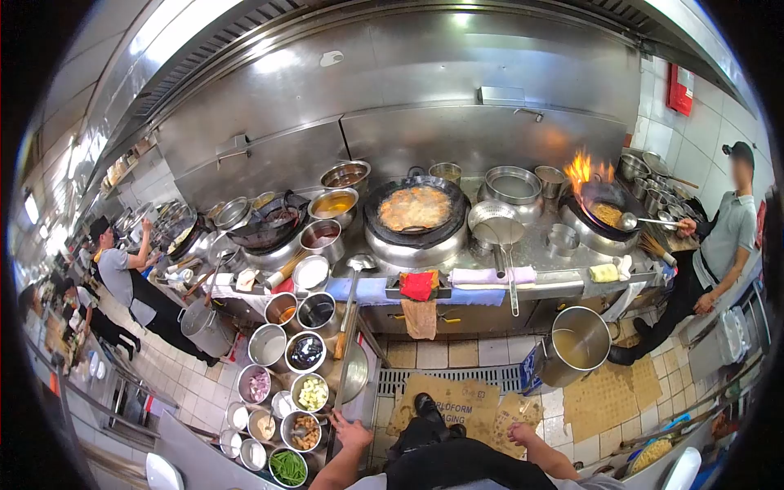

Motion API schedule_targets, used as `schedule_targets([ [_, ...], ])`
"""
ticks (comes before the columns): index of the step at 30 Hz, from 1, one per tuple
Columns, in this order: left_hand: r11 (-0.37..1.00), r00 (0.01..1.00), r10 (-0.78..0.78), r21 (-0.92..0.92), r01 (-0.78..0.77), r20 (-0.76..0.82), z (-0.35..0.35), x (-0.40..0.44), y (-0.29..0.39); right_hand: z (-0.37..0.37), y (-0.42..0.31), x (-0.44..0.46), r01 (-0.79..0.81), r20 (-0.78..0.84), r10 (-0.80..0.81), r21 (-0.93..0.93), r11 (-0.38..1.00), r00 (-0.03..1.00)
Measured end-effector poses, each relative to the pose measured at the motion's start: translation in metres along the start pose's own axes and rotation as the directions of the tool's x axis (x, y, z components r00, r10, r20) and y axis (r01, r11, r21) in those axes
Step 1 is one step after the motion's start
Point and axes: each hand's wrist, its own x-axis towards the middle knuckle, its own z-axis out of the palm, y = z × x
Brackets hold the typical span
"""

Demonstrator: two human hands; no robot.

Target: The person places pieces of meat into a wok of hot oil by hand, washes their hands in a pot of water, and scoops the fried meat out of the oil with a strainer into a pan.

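Observation:
My left hand [351,429] is low in the centre, fingers apart and holding nothing, beside a steel bowl of brown chunks [301,431] and just below a wide metal lid or pan [353,373]. Lower right of centre, my right hand [519,434] hangs over cardboard [447,400], its fingers curled closed with nothing visible in them. A wok [416,211] of bubbling orange-brown food stands on the central burner. Near my left hand are bowls of green beans [288,468], pale green pieces [310,393] and chopped purple onion [255,385].
On the right, a co-worker [729,224] holds a ladle [629,221] at a flaming wok [605,214]. A large pot [575,347] of liquid stands on the floor. Another co-worker [118,265] is at the left. A strainer [496,225] rests on the counter [535,257].

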Motion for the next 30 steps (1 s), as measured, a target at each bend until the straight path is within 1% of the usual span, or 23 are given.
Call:
schedule_targets([
  [1, 1.000, 1.000, -0.008, 0.002, 0.008, 0.008, -0.001, 0.000, 0.000, 0.012, -0.012, -0.010, -0.130, -0.233, 0.093, -0.148, 0.980, 0.968],
  [2, 1.000, 1.000, -0.012, 0.004, 0.012, 0.015, -0.001, 0.001, 0.000, 0.010, -0.007, -0.007, -0.132, -0.236, 0.096, -0.145, 0.981, 0.967],
  [3, 1.000, 1.000, -0.007, 0.004, 0.007, 0.016, 0.008, 0.004, -0.003, 0.009, -0.004, -0.002, -0.109, -0.190, 0.094, -0.070, 0.992, 0.977],
  [4, 1.000, 0.999, 0.006, -0.001, -0.006, -0.050, 0.013, 0.004, -0.005, 0.010, -0.007, -0.002, -0.085, -0.143, 0.085, 0.007, 0.996, 0.986],
  [5, 1.000, 0.993, 0.020, -0.004, -0.021, -0.116, 0.017, 0.006, -0.006, 0.012, -0.008, -0.002, -0.082, -0.146, 0.083, 0.013, 0.997, 0.986],
  [7, 1.000, 0.993, 0.017, 0.001, -0.017, -0.114, 0.018, 0.004, -0.005, 0.021, -0.006, -0.001, -0.091, -0.230, 0.070, -0.082, 0.993, 0.971],
  [11, 0.999, 0.993, 0.032, -0.014, -0.034, -0.117, 0.017, 0.003, -0.004, 0.015, 0.017, 0.012, -0.079, -0.185, 0.067, -0.060, 0.995, 0.981],
  [13, 1.000, 0.998, 0.026, -0.014, -0.027, -0.063, 0.012, 0.002, -0.004, 0.003, 0.037, 0.027, -0.137, -0.005, 0.140, 0.183, 0.973, 0.990],
  [14, 1.000, 1.000, 0.010, -0.023, -0.010, -0.006, 0.010, 0.001, -0.004, -0.008, 0.064, 0.043, -0.137, -0.007, 0.141, 0.190, 0.972, 0.990],
  [15, 1.000, 1.000, 0.013, -0.021, -0.014, -0.003, 0.009, 0.001, -0.005, -0.020, 0.098, 0.064, 0.360, 0.030, -0.359, -0.121, 0.925, 0.933],
  [16, 1.000, 1.000, 0.015, -0.017, -0.015, 0.009, 0.008, 0.002, -0.005, -0.028, 0.117, 0.073, 0.746, 0.212, -0.731, -0.367, 0.555, 0.649],
  [17, 1.000, 1.000, 0.014, -0.016, -0.014, 0.022, 0.009, 0.002, -0.004, -0.013, 0.087, 0.049, 0.489, 0.064, -0.500, -0.348, 0.800, 0.864],
  [18, 1.000, 1.000, 0.013, -0.020, -0.012, 0.025, 0.009, 0.003, -0.002, -0.004, 0.068, 0.035, 0.131, -0.116, -0.159, -0.218, 0.967, 0.980],
  [19, 1.000, 1.000, -0.012, -0.023, 0.012, 0.022, 0.009, 0.005, 0.001, 0.014, 0.029, 0.005, -0.173, -0.258, 0.158, -0.035, 0.984, 0.953],
  [20, 0.999, 0.999, -0.035, -0.026, 0.036, 0.018, 0.010, 0.006, 0.002, 0.003, 0.050, 0.020, -0.175, -0.259, 0.160, -0.037, 0.984, 0.953],
  [21, 0.999, 0.999, -0.036, -0.028, 0.037, 0.021, 0.013, 0.007, 0.002, -0.007, 0.070, 0.034, 0.082, -0.086, -0.100, -0.187, 0.979, 0.991],
  [22, 0.998, 0.999, -0.049, -0.031, 0.049, -0.002, 0.017, 0.008, 0.003, -0.020, 0.089, 0.049, 0.351, 0.121, -0.330, -0.283, 0.892, 0.936],
  [23, 0.997, 0.998, -0.063, -0.035, 0.062, -0.024, 0.017, 0.007, 0.004, -0.014, 0.075, 0.035, 0.312, 0.113, -0.292, -0.256, 0.915, 0.950],
  [24, 0.997, 0.998, -0.065, -0.043, 0.064, -0.023, 0.017, 0.007, 0.005, -0.006, 0.059, 0.023, 0.142, 0.009, -0.143, -0.199, 0.970, 0.990],
  [25, 0.996, 0.997, -0.075, -0.050, 0.074, -0.004, 0.008, 0.002, 0.009, 0.000, 0.044, 0.015, -0.026, -0.116, 0.010, -0.145, 0.989, 0.993],
  [26, 0.995, 0.996, -0.084, -0.059, 0.085, 0.013, 0.004, 0.001, 0.013, 0.009, 0.022, 0.001, -0.089, -0.173, 0.065, -0.134, 0.987, 0.983],
  [29, 0.996, 0.998, -0.051, -0.073, 0.048, -0.040, 0.015, 0.004, 0.006, 0.009, -0.002, -0.017, -0.148, -0.215, 0.120, -0.118, 0.982, 0.969],
  [30, 0.996, 0.998, -0.052, -0.077, 0.049, -0.039, 0.014, 0.003, 0.008, -0.011, 0.020, 0.002, -0.022, -0.020, 0.020, -0.071, 0.997, 1.000],
])
